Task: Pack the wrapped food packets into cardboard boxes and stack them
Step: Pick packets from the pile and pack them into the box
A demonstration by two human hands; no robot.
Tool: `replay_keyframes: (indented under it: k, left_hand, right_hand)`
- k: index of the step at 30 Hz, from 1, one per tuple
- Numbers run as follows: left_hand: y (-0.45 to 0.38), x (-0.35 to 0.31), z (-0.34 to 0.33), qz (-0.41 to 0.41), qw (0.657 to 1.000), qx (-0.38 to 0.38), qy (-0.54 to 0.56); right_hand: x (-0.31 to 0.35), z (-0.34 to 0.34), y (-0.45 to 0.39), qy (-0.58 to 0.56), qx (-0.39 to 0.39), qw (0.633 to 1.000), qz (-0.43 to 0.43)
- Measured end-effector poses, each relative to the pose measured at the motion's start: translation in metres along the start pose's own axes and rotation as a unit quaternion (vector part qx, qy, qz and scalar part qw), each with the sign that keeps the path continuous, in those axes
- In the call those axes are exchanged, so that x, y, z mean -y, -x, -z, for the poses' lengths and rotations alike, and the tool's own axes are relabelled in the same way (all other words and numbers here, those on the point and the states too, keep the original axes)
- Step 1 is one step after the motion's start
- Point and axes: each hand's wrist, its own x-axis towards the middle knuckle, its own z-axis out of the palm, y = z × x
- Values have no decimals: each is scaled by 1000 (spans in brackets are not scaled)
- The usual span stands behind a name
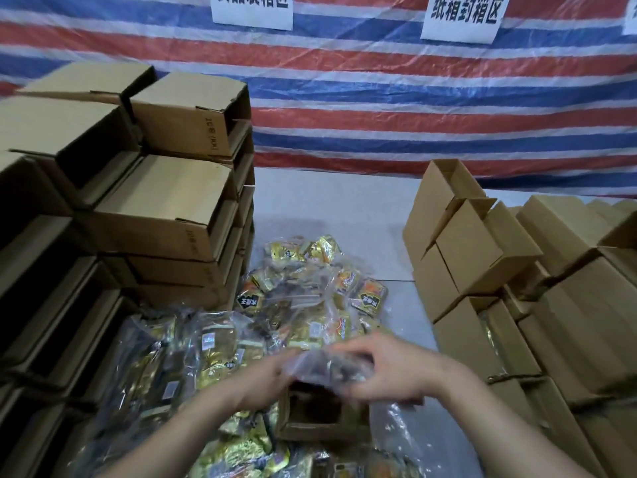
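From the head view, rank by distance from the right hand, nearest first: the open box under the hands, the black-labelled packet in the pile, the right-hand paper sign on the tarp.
1. Open box: directly below the right hand, near the bottom centre.
2. Black-labelled packet: farther up the table, on the pile's right edge.
3. Paper sign: on the striped tarp, top right.
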Motion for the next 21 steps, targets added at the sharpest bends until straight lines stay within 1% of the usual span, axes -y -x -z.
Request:
replay_keyframes:
  k: [2, 4, 6, 11, 16, 20, 21]
  left_hand:
    - [-1, 10, -6, 19, 998, -37, 56]
    - [-4, 16, -7, 25, 994, -63, 85]
    - [-5, 16, -9, 20, 993, -74, 94]
    - [-6, 12, -23, 14, 988, -117, 96]
    - [-6, 11, -28, 8, 988, -135, 74]
    - [-8, 8, -29, 7, 986, -144, 83]
    - [-12, 9, -29, 8, 985, -141, 97]
  right_hand:
    - [2, -15, -13, 92, 49, 994, -26]
    - [-2, -26, -27, 149, 92, 982, -68]
    - [-7, -36, -41, 173, 113, 974, -94]
    - [-27, -75, -76, 187, 128, 970, -89]
    - [-53, -110, -88, 124, 160, 967, -156]
    - [-55, -94, -79, -5, 117, 974, -195]
    - [-57, -84, -78, -26, 121, 971, -205]
